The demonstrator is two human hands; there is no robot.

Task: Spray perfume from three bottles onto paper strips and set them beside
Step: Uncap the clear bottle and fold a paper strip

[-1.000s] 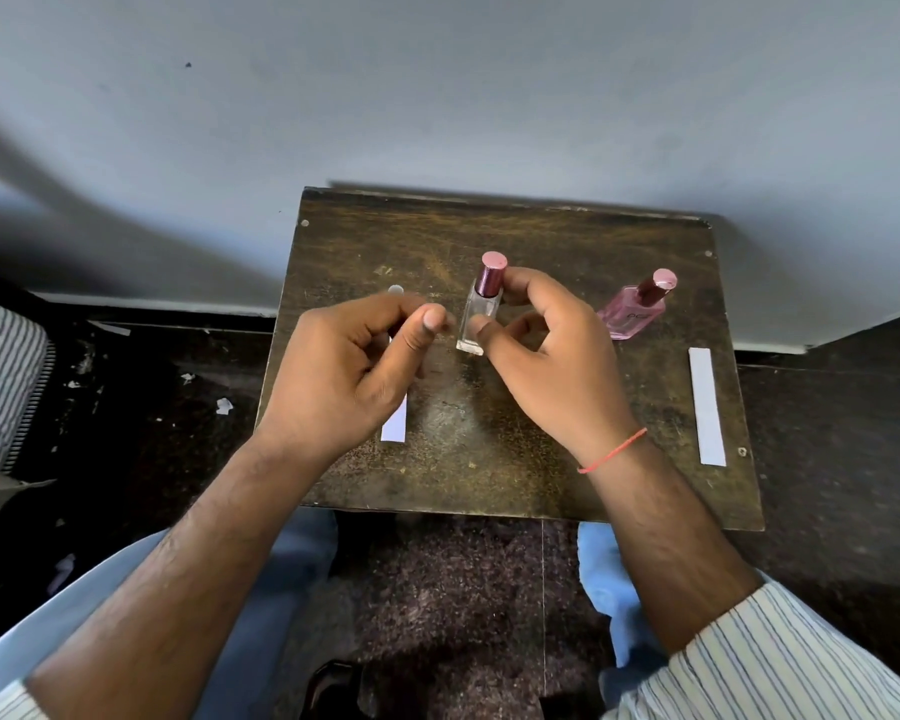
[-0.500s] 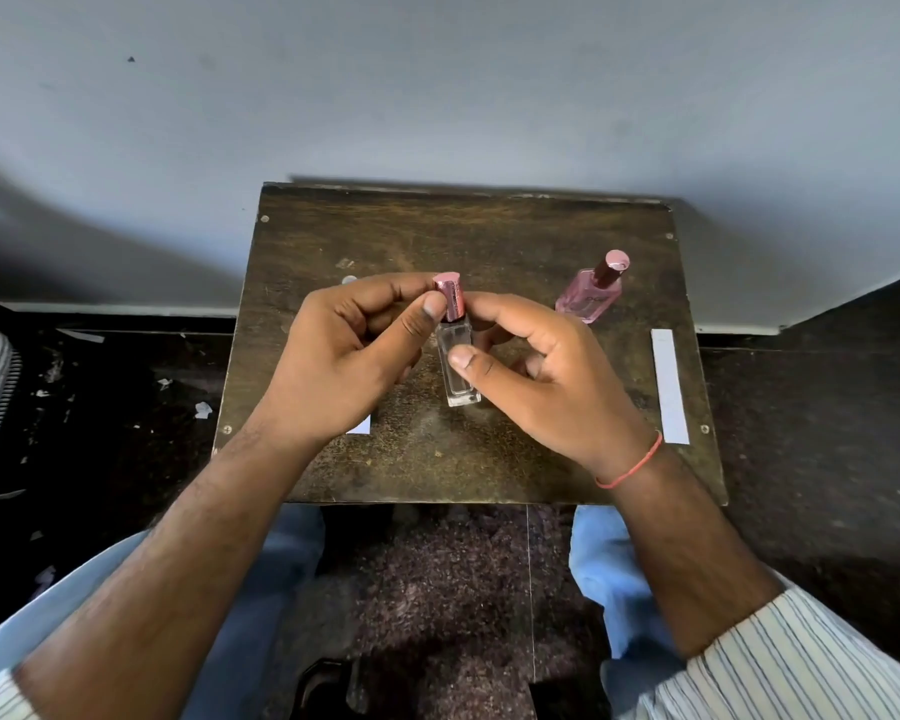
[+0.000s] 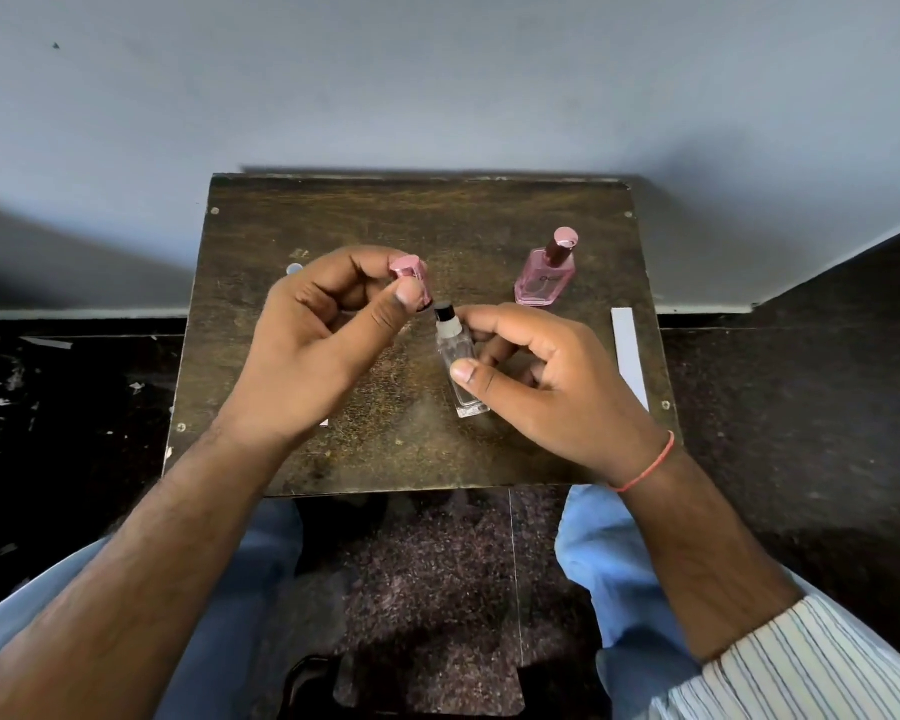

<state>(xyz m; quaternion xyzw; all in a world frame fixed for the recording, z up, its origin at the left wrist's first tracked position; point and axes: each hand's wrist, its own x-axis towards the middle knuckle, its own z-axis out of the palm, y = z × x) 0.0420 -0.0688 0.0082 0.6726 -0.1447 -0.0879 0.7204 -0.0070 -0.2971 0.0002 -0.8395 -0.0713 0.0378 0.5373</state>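
The right hand [image 3: 536,376] pinches a clear glass bottle [image 3: 458,366] between thumb and curled fingers, holding it tilted above the table, its black spray nozzle [image 3: 444,311] bare. Just left of that nozzle, the left hand [image 3: 323,345] pinches one pink cap [image 3: 409,270] between thumb and forefinger, apart from the bottle.

Two bottles are plainly in view: the clear one in the grip, and a pink bottle [image 3: 544,275] with a pink cap on, standing beyond and to the right of the right hand. A small pale round top [image 3: 294,269] peeks out beyond the left hand; what it belongs to cannot be told.

Two paper strips show: one white strip [image 3: 628,363] lying flat to the right of the right hand near the table edge, and a sliver of another strip [image 3: 325,422] under the left hand, mostly hidden.

The table [image 3: 437,220] is small, dark, worn wood with screws at its corners, pushed against a pale blue-grey wall [image 3: 437,80]. The floor [image 3: 801,433] around it is dark, with scraps of litter on the left side. A red thread [image 3: 650,462] circles the right wrist, and a striped sleeve [image 3: 801,667] covers that forearm.
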